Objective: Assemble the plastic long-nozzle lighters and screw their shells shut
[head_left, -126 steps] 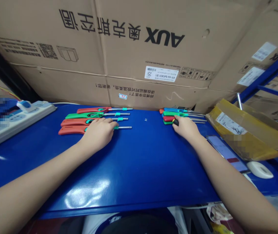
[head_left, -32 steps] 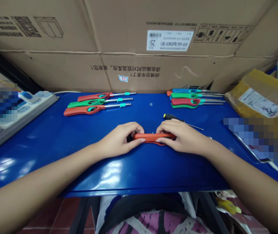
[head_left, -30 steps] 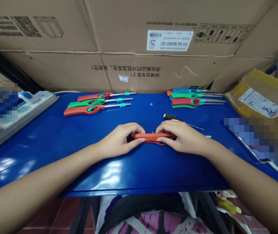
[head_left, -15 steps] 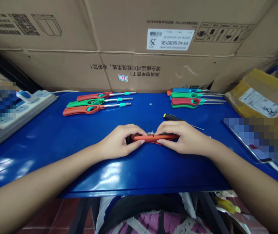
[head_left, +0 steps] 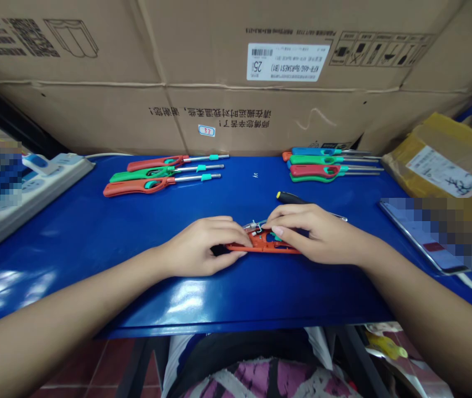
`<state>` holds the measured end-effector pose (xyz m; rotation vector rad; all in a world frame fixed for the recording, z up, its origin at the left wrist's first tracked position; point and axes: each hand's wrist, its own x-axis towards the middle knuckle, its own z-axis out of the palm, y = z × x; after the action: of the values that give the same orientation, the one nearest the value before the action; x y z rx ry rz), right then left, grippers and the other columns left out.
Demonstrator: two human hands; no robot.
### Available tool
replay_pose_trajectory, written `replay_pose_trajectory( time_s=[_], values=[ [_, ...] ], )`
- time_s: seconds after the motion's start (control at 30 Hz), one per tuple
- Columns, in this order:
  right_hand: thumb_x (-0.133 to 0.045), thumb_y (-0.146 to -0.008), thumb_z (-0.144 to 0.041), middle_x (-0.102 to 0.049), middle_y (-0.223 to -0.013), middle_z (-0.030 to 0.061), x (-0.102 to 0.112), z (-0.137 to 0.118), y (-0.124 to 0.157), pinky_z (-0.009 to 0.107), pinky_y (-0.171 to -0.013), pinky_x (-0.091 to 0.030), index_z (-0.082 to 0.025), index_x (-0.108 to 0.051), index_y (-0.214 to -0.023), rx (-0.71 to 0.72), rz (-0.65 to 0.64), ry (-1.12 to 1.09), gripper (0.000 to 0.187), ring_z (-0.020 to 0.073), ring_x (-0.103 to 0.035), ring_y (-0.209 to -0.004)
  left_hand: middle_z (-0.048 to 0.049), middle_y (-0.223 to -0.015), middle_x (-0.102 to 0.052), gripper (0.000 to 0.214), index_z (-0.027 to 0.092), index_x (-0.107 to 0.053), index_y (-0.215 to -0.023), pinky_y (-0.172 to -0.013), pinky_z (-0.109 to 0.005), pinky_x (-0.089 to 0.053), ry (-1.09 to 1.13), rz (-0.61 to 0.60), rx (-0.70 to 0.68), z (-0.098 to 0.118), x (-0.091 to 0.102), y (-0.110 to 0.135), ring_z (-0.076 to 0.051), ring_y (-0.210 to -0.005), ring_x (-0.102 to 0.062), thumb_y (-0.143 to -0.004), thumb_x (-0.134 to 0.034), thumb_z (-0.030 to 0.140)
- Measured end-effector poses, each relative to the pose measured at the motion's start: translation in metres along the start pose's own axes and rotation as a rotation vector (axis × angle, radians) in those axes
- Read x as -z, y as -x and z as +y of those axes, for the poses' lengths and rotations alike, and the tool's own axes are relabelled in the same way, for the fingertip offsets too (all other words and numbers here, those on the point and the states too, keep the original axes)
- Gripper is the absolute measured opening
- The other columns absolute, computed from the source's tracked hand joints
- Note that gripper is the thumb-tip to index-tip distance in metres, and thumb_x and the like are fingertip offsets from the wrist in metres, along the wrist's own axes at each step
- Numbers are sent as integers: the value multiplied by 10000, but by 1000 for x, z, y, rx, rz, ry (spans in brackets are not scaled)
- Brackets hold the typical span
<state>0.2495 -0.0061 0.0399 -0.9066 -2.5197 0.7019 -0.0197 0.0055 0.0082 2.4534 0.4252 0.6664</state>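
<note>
An orange long-nosed lighter (head_left: pixel 263 243) lies on the blue table (head_left: pixel 95 237) in front of me, its shell opened so that metal and teal inner parts show. My left hand (head_left: pixel 200 251) grips its left end with fingers curled. My right hand (head_left: pixel 316 235) holds its right part, fingers pinched over the open shell. A black-handled screwdriver (head_left: pixel 292 198) lies just behind my right hand.
Three lighters (head_left: pixel 153 176) lie in a row at the back left and several more (head_left: pixel 323 165) at the back right. A white power strip (head_left: pixel 32 182) sits far left, a phone (head_left: pixel 416 235) and a yellow package (head_left: pixel 447 166) on the right. Cardboard boxes (head_left: pixel 219 83) wall the back.
Earlier my left hand took an orange lighter from the left row and my right the screwdriver. In the last second the lighter's shell has come open, showing its inside.
</note>
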Motion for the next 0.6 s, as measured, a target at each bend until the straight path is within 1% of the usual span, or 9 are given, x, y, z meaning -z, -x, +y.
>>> replay_pose_trajectory(
  time_s=[0.1,0.2,0.3,0.37,0.47,0.53,0.6],
  values=[
    [-548,-977,-215,-711,-1037,65,-2,5,1,326,-838,-525,-208,-743,-1042,-2,27,52,206,183,-667,-917,-71,-1069,-753,196,220,-704,-1111,-875,-326,-528,-95,-67,-59,3,2,-1,-187,-959,-680,-952,-597,173],
    [-593,-937,-226,-674,-1077,72,-4,10,1,337,-826,-527,-221,-708,-1128,-20,50,163,223,205,-645,-958,-54,-1031,-748,178,234,-706,-1098,-841,-314,-529,-166,-120,-69,6,3,-1,-173,-915,-675,-963,-594,208],
    [-581,-923,-212,-640,-1123,89,-4,13,1,350,-822,-524,-218,-664,-1171,-49,55,253,261,220,-630,-967,-54,-1032,-742,178,227,-694,-1119,-826,-317,-522,-208,-116,-70,7,3,-1,-175,-916,-663,-971,-602,261],
    [-575,-916,-198,-632,-1132,93,-2,15,2,357,-820,-519,-211,-649,-1171,-66,61,295,266,219,-631,-943,-65,-1111,-726,236,219,-676,-1169,-850,-330,-515,-242,-96,-50,7,3,0,-193,-980,-654,-961,-630,321],
    [-576,-917,-211,-640,-1083,84,0,17,2,365,-816,-504,-201,-659,-1085,-79,48,353,187,224,-631,-926,-73,-1199,-695,330,215,-652,-1231,-875,-347,-502,-289,-107,-5,5,2,1,-220,-1049,-635,-945,-652,381],
    [-573,-923,-222,-646,-1022,72,1,18,2,366,-809,-488,-197,-655,-993,-78,36,384,110,225,-625,-913,-69,-1165,-703,316,207,-655,-1220,-846,-342,-494,-303,-127,-2,5,2,1,-216,-1009,-628,-952,-641,373],
    [-570,-922,-220,-645,-962,60,1,19,1,361,-778,-467,-201,-627,-921,-81,29,421,60,219,-609,-869,-64,-1091,-718,321,194,-667,-1185,-798,-335,-483,-308,-135,-15,5,1,2,-208,-937,-617,-948,-650,409]
  ],
)
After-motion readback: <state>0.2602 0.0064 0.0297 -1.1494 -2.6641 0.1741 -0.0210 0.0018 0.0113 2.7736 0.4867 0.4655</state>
